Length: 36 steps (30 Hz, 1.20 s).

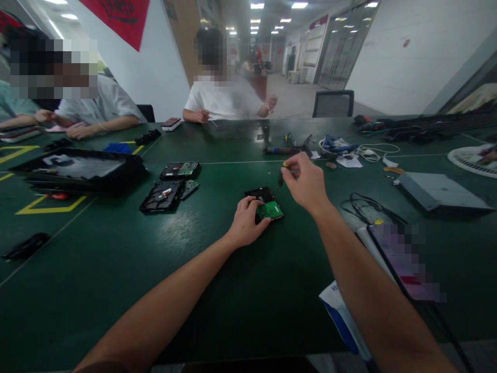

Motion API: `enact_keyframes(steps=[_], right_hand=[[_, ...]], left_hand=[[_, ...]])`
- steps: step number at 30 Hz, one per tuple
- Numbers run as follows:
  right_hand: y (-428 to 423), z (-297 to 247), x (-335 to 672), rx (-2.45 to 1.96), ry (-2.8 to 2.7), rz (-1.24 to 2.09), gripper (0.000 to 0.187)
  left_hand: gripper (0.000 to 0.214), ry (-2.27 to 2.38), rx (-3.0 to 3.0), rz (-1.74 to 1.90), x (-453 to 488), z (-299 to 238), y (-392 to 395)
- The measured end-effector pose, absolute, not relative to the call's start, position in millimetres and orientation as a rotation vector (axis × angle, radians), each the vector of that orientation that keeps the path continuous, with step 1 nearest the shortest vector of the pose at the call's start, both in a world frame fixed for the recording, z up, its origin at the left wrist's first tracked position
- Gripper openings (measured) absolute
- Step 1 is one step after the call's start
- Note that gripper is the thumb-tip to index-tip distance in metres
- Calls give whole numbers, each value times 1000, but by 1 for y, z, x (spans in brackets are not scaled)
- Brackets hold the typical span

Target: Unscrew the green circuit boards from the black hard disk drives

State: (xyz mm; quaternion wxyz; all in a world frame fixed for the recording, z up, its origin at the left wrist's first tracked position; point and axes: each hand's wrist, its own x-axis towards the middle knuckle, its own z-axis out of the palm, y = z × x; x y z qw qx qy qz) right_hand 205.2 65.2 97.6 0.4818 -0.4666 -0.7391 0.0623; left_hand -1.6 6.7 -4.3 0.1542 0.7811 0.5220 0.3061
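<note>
A black hard drive (264, 199) with a green circuit board (271, 210) lies on the dark green table (217, 280) in front of me. My left hand (247, 221) rests on its near left side, fingers curled over the edge and gripping it. Above and to the right, my right hand (305, 181) is closed in a pinch on a screwdriver (281, 174) with a yellow-tipped black handle, its shaft pointing down toward the drive.
Two more opened drives (163, 196) (180, 170) and a black tray (77, 168) lie to the left. Cables and tools (337, 146) sit behind, a grey box (438, 191) and a tablet (404, 259) to the right. Two people sit across the table.
</note>
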Motion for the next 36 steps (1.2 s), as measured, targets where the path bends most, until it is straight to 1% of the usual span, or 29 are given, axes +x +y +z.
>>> enact_keyframes(steps=[4,9,16,22,27,31,36], right_hand=[[64,98,205,-1130,-1830,115,8],[63,100,206,-1128,-1856,81,12],[65,97,206,-1139,-1838,140,13],[63,99,205,-1132,-1862,60,17],[65,98,205,-1153,-1820,84,12],[66,96,204,-1154,-1785,139,13],[62,99,203,-1125,-1811,111,8]], left_hand=[[52,1497,2246,866,-2,-4,7],[52,1489,2244,875,-3,-4,7],[52,1491,2223,882,-3,-6,8],[51,1486,2220,875,-3,-6,8],[51,1492,2223,891,-2,-7,8],[51,1495,2225,888,-2,-6,8],[51,1488,2219,885,-2,-5,7]])
